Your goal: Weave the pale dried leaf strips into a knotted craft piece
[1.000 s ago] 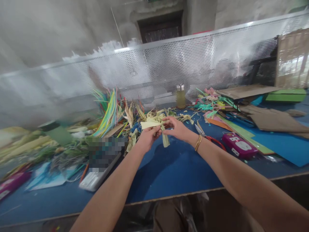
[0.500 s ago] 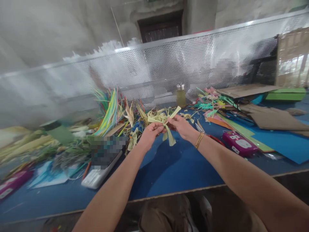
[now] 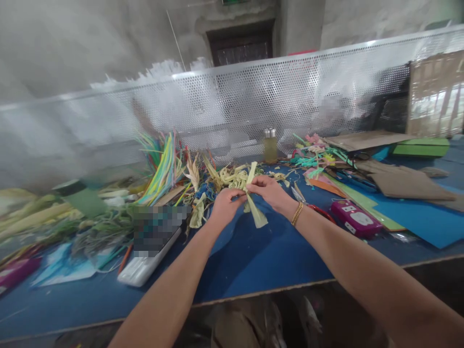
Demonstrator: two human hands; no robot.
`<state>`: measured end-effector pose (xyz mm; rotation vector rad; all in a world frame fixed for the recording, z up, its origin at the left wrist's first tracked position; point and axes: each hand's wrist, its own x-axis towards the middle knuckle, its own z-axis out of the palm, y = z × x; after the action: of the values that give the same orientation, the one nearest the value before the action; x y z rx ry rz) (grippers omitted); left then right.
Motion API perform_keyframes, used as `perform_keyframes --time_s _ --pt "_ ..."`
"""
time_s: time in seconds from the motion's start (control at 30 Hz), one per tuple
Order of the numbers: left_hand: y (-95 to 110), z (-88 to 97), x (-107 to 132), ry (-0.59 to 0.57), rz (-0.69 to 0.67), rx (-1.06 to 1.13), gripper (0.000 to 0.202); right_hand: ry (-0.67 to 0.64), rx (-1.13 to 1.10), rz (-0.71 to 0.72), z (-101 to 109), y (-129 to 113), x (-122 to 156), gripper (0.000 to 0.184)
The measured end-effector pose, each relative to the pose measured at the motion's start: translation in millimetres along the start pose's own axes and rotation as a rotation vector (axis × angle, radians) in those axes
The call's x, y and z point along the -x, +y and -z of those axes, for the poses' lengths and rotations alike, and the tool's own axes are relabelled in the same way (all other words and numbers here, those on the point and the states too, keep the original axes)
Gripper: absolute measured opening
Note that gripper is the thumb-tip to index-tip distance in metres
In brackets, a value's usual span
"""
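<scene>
Over the blue table, both hands meet at a pale yellow-green strip of corn husk (image 3: 257, 212). My left hand (image 3: 227, 207) is closed, its thumb and fingertips pinching the husk near its middle. From the other side my right hand (image 3: 271, 194) pinches it too, fingertips almost touching the left ones. One end of the husk sticks up above the fingers; a wider end hangs below. The exact crossing or knot between the fingertips is hidden. Just behind lies a heap of dried husk pieces (image 3: 232, 178).
Scissors (image 3: 299, 193) with red handles lie right of my right wrist, beside a purple power strip (image 3: 357, 218). A glass bottle (image 3: 270, 146) stands behind. Colourful pipe cleaners (image 3: 163, 169) and a white-edged device (image 3: 139, 266) are at left. Cardboard (image 3: 409, 180) lies at right.
The husk's upper end has swung from leaning right to nearly upright, and the lower end hangs further right. A strip that pointed left over my left hand no longer shows.
</scene>
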<state>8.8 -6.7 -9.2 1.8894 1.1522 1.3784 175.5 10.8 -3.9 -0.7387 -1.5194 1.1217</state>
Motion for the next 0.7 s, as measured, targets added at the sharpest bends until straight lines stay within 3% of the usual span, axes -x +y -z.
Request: perform_keyframes --time_s 0.13,0.23,0.4,0.53,0.7 --pt "-3 1.3 -1 0.044 0.081 0.115 0.01 0.04 -0.003 -0.06 2 3 -3 0.025" --pt "-6 -1.1 0 0.008 0.159 0.187 0.015 0.051 0.069 -0.066 5 6 -3 0.024" --pt "-10 -7.0 3 -0.067 0.16 0.303 0.016 0.014 0.207 -0.131 3 11 2 0.033" --pt "-10 -11.6 7 -0.061 0.302 0.427 0.024 0.009 0.073 -0.205 -3 8 5 0.034" --pt "-8 -17.6 14 -0.165 0.463 0.65 0.027 0.063 -0.14 -0.278 -6 1 5 0.031"
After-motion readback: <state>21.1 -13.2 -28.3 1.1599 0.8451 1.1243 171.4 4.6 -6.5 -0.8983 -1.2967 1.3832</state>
